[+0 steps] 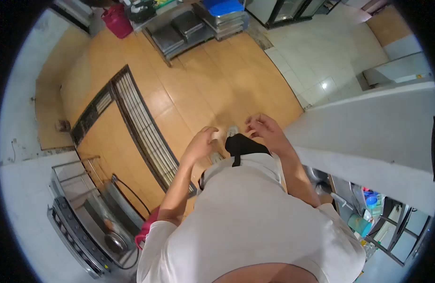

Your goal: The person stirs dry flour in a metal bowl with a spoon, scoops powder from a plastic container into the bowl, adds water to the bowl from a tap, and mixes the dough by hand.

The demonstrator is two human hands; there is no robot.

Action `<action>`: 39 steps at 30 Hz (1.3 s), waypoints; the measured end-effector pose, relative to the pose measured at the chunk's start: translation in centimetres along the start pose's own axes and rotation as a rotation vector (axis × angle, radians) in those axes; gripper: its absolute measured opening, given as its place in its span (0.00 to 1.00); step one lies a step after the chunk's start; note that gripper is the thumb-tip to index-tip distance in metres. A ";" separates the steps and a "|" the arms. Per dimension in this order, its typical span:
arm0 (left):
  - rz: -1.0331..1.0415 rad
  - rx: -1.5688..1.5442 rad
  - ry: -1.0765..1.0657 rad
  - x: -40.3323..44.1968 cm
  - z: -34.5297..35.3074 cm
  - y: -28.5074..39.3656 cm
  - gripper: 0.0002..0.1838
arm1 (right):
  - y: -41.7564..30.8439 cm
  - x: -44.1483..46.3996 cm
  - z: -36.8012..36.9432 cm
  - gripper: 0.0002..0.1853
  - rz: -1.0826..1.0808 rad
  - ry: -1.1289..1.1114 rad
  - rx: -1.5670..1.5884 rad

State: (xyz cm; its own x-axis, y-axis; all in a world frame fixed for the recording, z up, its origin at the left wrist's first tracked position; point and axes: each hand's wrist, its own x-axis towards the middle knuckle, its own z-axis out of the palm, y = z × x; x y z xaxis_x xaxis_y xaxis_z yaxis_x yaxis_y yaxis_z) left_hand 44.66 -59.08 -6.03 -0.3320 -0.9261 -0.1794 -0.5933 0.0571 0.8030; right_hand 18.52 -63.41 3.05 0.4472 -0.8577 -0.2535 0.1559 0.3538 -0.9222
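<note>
Orange floor tiles [198, 70] spread beneath the left hand [201, 145] and right hand [268, 131], held apart with loosely curled fingers around nothing visible, the black garment [248, 145] between them, while a slatted grate [143, 123] lies to their left, presumably for drainage.

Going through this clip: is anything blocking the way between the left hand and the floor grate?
Nothing visible stands in the way. From the left hand across to the floor grate, only tiled floor shows between them.
</note>
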 end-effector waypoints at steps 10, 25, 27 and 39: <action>-0.412 -0.488 0.272 -21.2 18.7 4.0 0.09 | 3.1 -18.6 0.0 0.18 -0.255 -0.401 -0.653; -0.187 -0.729 0.196 -32.8 47.4 22.2 0.19 | 9.7 -57.4 -14.4 0.25 -0.319 -0.095 -0.884; -0.153 -0.669 0.209 -35.0 49.9 23.8 0.23 | 10.6 -62.8 -18.4 0.28 -0.415 0.071 -1.073; -0.548 -0.791 0.185 -51.5 71.2 31.1 0.16 | 6.3 -86.5 -46.8 0.57 0.230 1.065 -1.426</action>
State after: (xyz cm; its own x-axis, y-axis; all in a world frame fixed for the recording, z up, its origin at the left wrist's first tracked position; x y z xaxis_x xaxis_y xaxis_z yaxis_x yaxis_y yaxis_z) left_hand -8.93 16.95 -12.26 0.0034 -0.7978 -0.6030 0.0541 -0.6019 0.7967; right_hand -60.42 -4.44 5.45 -0.4438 -0.8932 0.0718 -0.8816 0.4209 -0.2136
